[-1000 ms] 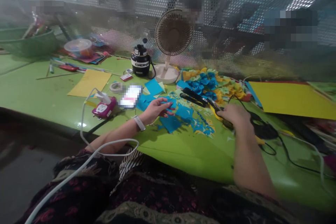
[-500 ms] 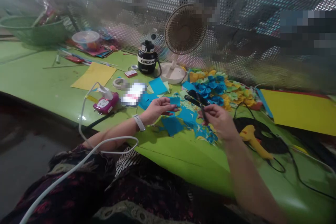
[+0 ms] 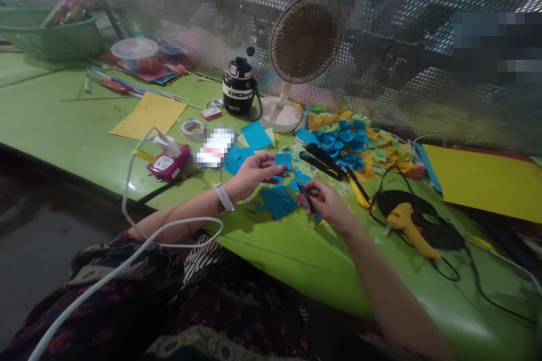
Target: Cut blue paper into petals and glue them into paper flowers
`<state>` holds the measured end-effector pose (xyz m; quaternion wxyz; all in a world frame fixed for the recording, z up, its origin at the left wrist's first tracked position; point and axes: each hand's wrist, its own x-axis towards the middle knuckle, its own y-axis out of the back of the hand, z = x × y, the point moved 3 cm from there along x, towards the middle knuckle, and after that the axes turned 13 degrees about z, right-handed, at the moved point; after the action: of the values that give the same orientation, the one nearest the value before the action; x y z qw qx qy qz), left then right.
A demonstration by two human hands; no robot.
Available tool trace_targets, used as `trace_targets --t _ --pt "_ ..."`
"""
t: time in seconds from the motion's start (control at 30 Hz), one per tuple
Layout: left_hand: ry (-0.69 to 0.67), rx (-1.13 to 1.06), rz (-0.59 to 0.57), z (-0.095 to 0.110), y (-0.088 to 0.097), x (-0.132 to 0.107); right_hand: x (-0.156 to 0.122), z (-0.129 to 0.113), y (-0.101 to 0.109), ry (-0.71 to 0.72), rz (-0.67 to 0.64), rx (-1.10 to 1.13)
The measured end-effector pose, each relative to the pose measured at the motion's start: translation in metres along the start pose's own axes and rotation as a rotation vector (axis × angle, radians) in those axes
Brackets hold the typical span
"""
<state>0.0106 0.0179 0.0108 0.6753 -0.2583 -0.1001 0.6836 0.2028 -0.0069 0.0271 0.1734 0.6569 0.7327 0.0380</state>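
Observation:
My left hand (image 3: 253, 172) pinches a small blue paper square (image 3: 283, 159) just above the green table (image 3: 63, 135). My right hand (image 3: 325, 204) is closed around small dark scissors (image 3: 305, 194), whose tip points up toward that square. Blue paper offcuts (image 3: 277, 202) lie under and between both hands. A white watch sits on my left wrist.
A yellow glue gun (image 3: 409, 227) on a black cable lies right of my right hand. Behind are larger black scissors (image 3: 324, 158), a pile of blue and yellow paper flowers (image 3: 353, 138), a desk fan (image 3: 302, 48), a black jug (image 3: 238, 93), a pink power strip (image 3: 167, 163) and yellow sheets (image 3: 483, 180).
My right hand left the glue gun on the table, swung left and now holds the small scissors near the blue square. My left hand lifted that square slightly.

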Motion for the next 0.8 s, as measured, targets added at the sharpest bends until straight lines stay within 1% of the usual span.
trace_targets --t 0.13,0.27,0.47,0.57,0.7,0.8 --pt "0.015 0.048 -0.035 -0.0011 -0.0006 -0.0009 -0.0006 -0.0001 0.0014 -0.004 -0.016 -0.047" --pt "0.013 0.056 -0.037 -0.0012 -0.0001 -0.0007 -0.0021 -0.0026 0.002 -0.005 -0.015 -0.072" --pt "0.019 0.047 -0.043 -0.0021 -0.0002 -0.0003 -0.0029 -0.0041 0.0007 0.031 0.004 -0.07" --pt "0.024 0.029 -0.028 -0.002 -0.001 -0.0006 -0.0028 -0.0041 0.0004 0.029 0.008 -0.083" --pt "0.041 0.013 0.019 -0.0016 -0.0014 -0.0014 -0.0026 -0.0037 -0.0004 0.007 -0.024 -0.095" --pt "0.049 0.014 0.034 -0.0007 -0.0018 -0.0021 -0.0022 -0.0032 -0.0003 0.018 -0.037 -0.105"
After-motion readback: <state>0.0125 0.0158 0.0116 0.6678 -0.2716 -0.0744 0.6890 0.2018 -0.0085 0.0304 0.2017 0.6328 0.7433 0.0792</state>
